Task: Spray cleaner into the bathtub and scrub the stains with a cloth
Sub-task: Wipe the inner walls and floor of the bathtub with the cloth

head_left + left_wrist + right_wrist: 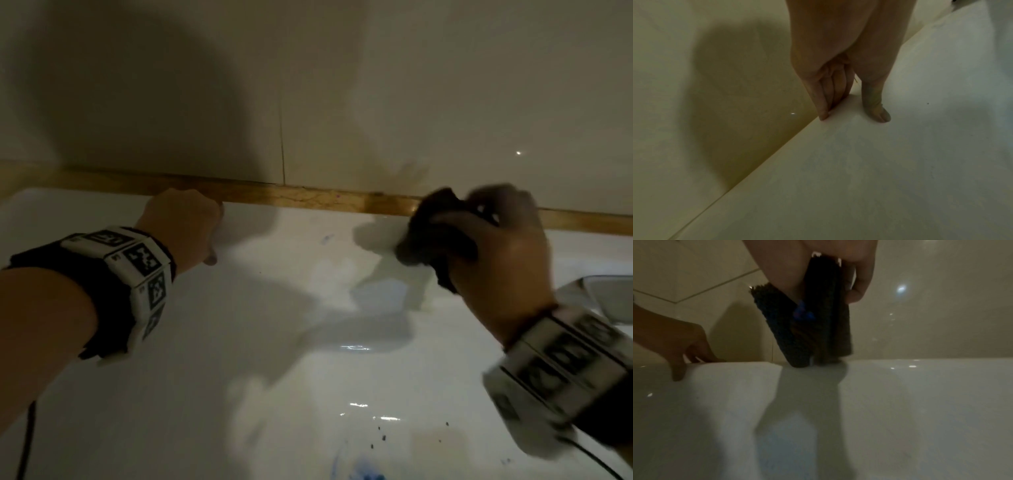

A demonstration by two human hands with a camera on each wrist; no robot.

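Note:
My right hand (493, 240) grips a dark folded cloth (433, 236) and holds it against the far rim of the white bathtub (239, 342). In the right wrist view the cloth (813, 327) hangs from my hand with its lower edge touching the rim. My left hand (186, 222) rests on the far rim at the left. Its fingers (824, 104) lie on top and its thumb (877, 112) points down the inner wall. A faint blue stain (327, 238) marks the wall between my hands. A stronger blue stain (366, 474) lies at the bottom edge. No spray bottle is in view.
A beige tiled wall (342, 85) rises right behind the tub, with a yellow-brown strip (308, 196) along the joint. A grey metal fitting (603, 298) sits at the right edge. Dark specks (381, 435) dot the wet tub floor. Cables hang from both wristbands.

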